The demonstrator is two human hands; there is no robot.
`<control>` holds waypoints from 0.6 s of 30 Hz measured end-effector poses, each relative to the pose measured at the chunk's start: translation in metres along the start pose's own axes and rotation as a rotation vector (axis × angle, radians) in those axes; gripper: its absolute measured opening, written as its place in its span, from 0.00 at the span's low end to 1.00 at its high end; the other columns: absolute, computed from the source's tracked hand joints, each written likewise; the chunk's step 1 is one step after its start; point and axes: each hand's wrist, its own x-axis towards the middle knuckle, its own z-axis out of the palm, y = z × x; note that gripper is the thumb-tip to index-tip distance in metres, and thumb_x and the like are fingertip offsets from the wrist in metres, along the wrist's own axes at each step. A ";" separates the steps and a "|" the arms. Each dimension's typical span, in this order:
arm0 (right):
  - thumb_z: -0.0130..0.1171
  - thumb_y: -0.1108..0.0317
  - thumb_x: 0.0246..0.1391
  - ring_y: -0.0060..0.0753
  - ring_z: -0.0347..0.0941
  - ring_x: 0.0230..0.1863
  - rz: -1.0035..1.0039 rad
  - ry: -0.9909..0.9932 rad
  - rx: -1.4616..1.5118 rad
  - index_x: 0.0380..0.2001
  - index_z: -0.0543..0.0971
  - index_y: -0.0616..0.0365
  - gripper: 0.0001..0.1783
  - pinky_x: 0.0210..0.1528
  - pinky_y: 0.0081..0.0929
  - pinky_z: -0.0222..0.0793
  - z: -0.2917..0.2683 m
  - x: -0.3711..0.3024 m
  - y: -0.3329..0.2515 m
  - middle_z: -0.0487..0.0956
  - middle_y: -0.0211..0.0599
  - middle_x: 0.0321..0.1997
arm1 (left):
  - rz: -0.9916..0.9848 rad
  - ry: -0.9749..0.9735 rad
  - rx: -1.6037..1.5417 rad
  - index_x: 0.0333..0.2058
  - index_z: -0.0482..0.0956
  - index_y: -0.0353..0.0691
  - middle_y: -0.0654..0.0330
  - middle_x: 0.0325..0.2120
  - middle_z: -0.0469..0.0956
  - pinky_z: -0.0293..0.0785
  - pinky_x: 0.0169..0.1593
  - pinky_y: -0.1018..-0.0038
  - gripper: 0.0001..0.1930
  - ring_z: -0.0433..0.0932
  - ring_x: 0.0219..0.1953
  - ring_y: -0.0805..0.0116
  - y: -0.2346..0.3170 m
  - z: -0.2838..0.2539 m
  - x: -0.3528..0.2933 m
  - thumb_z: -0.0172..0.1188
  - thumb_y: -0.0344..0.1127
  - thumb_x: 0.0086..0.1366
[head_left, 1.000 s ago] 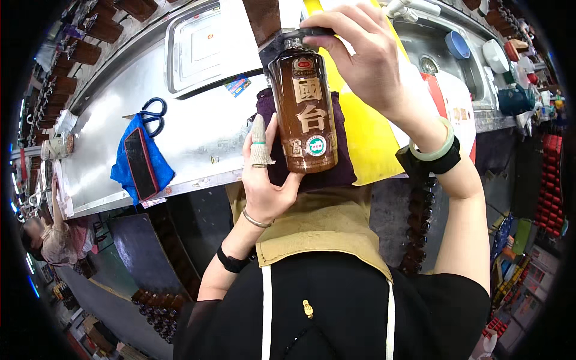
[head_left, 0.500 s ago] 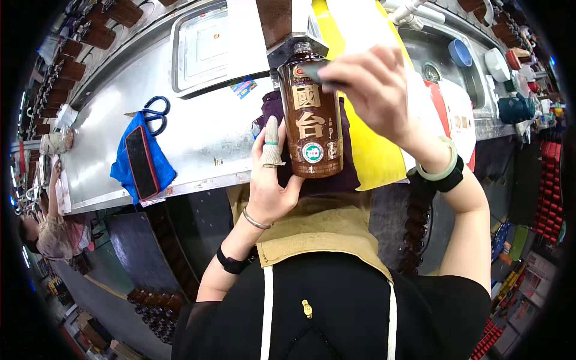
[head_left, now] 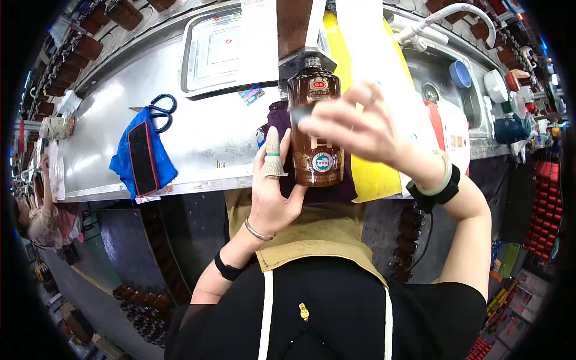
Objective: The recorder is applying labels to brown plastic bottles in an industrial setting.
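A brown glass bottle (head_left: pixel 318 161) with a decorated label lies on a dark purple cloth (head_left: pixel 278 114) at the bench's front edge, its neck pointing away from me. My left hand (head_left: pixel 273 201) is closed around the bottle's lower left side, a pale cloth cover over one finger. Above the bottle's middle, my right hand (head_left: pixel 375 129) pinches a small dark greenish piece (head_left: pixel 299 113) between its fingertips. Motion blurs that piece, so its kind cannot be made out. The right fingers hide part of the bottle's front.
A phone (head_left: pixel 143 157) rests on a blue cloth (head_left: pixel 123 165) beside dark-handled scissors (head_left: pixel 162 114) at left. Behind it sits a metal tray (head_left: pixel 187 57). A yellow sheet (head_left: pixel 375 180) lies right of the bottle. Farther right is a sink (head_left: pixel 477 111) with a blue bowl (head_left: pixel 460 74).
My right hand has moved from the bottle's shoulder down toward its middle, still pinching the dark piece. The left hand keeps its hold. The whole view has shifted slightly.
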 end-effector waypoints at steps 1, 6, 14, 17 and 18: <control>0.63 0.62 0.50 0.27 0.69 0.36 -0.122 -0.019 0.168 0.43 0.84 0.44 0.15 0.43 0.31 0.69 -0.008 0.005 -0.021 0.77 0.20 0.40 | -0.028 -0.023 -0.023 0.70 0.64 0.25 0.40 0.71 0.65 0.61 0.72 0.51 0.46 0.63 0.71 0.35 -0.006 0.000 -0.003 0.72 0.21 0.50; 0.70 0.59 0.55 0.31 0.76 0.35 0.199 -0.004 0.202 0.40 0.82 0.53 0.14 0.39 0.34 0.71 0.001 0.024 -0.011 0.78 0.28 0.33 | 0.006 0.064 0.086 0.70 0.65 0.27 0.39 0.67 0.70 0.63 0.72 0.61 0.43 0.71 0.69 0.46 0.008 -0.002 0.000 0.70 0.20 0.54; 0.67 0.68 0.63 0.41 0.80 0.32 0.887 0.064 0.455 0.54 0.81 0.55 0.17 0.38 0.35 0.75 -0.016 0.029 0.002 0.83 0.44 0.32 | 0.072 0.000 0.038 0.73 0.54 0.23 0.36 0.72 0.61 0.59 0.73 0.52 0.57 0.63 0.71 0.37 0.006 -0.014 0.024 0.79 0.31 0.47; 0.66 0.69 0.63 0.40 0.78 0.30 0.961 0.142 0.326 0.55 0.81 0.56 0.18 0.39 0.34 0.75 -0.006 0.002 0.008 0.83 0.42 0.31 | 0.202 -0.014 0.129 0.72 0.56 0.23 0.35 0.71 0.61 0.60 0.72 0.52 0.56 0.63 0.71 0.36 0.000 -0.019 0.029 0.78 0.33 0.47; 0.65 0.70 0.64 0.33 0.77 0.27 0.957 0.170 0.111 0.54 0.81 0.58 0.16 0.35 0.30 0.73 -0.014 -0.009 0.017 0.83 0.40 0.30 | 0.238 -0.027 0.158 0.72 0.57 0.23 0.35 0.71 0.61 0.60 0.72 0.53 0.55 0.63 0.71 0.36 0.002 -0.020 0.031 0.78 0.33 0.48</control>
